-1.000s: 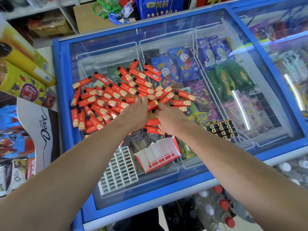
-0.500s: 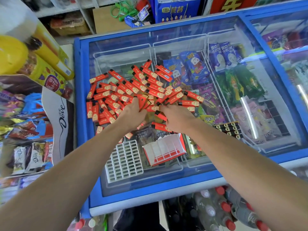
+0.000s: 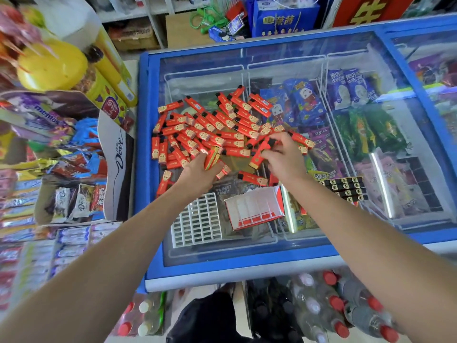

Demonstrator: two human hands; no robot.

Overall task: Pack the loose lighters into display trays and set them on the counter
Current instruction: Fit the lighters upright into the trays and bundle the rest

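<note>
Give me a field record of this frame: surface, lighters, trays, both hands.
surface: glass freezer lid
lighters: red pile spread loose on the lid, upper left
grid tray: white, empty, flat on the lid near the front edge
red tray: red and white, empty, right of the grid tray
black lighters: packed block on the lid, at the right
left hand: holds a few red lighters
right hand: pinches one red lighter above the pile
progress: no red lighters in either tray yet

Left hand (image 3: pixel 197 175) covers part of the lighter pile (image 3: pixel 212 125); lighters under right hand (image 3: pixel 284 159) blurred, grip unclear; shelf snacks (image 3: pixel 32 134) left of pile smeared.
</note>
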